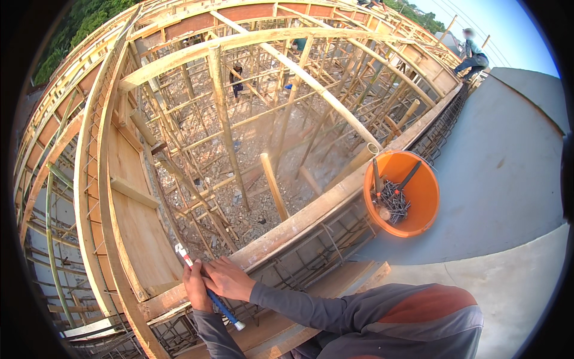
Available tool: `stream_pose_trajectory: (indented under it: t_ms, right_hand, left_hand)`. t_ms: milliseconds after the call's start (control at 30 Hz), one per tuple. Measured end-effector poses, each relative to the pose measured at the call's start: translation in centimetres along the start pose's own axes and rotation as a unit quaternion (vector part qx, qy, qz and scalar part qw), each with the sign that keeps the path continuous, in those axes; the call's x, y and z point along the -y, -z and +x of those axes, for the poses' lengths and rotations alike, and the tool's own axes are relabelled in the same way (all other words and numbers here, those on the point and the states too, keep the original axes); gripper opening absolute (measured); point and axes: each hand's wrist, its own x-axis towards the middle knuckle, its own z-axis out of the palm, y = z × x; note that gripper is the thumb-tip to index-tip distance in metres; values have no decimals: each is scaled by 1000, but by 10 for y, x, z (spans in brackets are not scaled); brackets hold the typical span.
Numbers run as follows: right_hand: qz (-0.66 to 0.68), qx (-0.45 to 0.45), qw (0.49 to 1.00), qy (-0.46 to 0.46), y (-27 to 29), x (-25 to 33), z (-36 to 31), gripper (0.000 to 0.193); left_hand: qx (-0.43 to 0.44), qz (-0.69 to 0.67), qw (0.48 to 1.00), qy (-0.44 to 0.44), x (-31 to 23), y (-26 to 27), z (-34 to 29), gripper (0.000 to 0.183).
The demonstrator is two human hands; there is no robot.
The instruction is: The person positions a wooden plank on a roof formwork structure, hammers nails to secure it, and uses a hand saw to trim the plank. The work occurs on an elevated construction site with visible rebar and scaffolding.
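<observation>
A hammer (222,308) with a pale metal head, a red-and-white neck and a blue handle ending in a white cap slants across the timber edge at lower left. My left hand (197,288) is closed around it just below the head. Right against that hand lies my right hand (230,279), its fingers curled in beside the handle. Whatever those fingers hold is hidden from view. Both hands are over the near wooden beam (293,226), close to the corner with the plywood formwork (136,218).
An orange bucket (431,197) holding nails (393,202) and dark-handled tools stands to my right by a grey slab (496,173). Steel rebar (329,239) runs inside the near formwork. Beyond the beam, poles rise from rubble-strewn ground far below. A person (472,54) crouches at far right.
</observation>
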Motion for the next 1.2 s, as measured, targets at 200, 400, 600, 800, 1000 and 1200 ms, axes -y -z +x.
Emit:
stream_pose_trajectory:
  t_ms: [200,400,600,800,1000,1200]
  right_hand:
    - [3,-2,1000,5,-1,-1,1,35]
    - [-5,-11,1000,7,-1,0,0,36]
    - [3,-9,1000,-1,-2,0,-1,37]
    - [3,6,1000,-8,-2,0,0,38]
    - [1,-6,1000,2,-3,-1,0,39]
    - [-5,-12,1000,10,-2,0,0,39]
  left_hand:
    - [16,20,1000,-16,11,11,10,15]
    - [9,9,1000,-13,8,7,6,15]
    - [6,-3,1000,-2,5,4,3,8]
    - [-1,13,1000,-1,5,6,5,15]
    - [4,3,1000,-4,10,8,8,15]
    - [1,13,1000,-13,9,8,7,16]
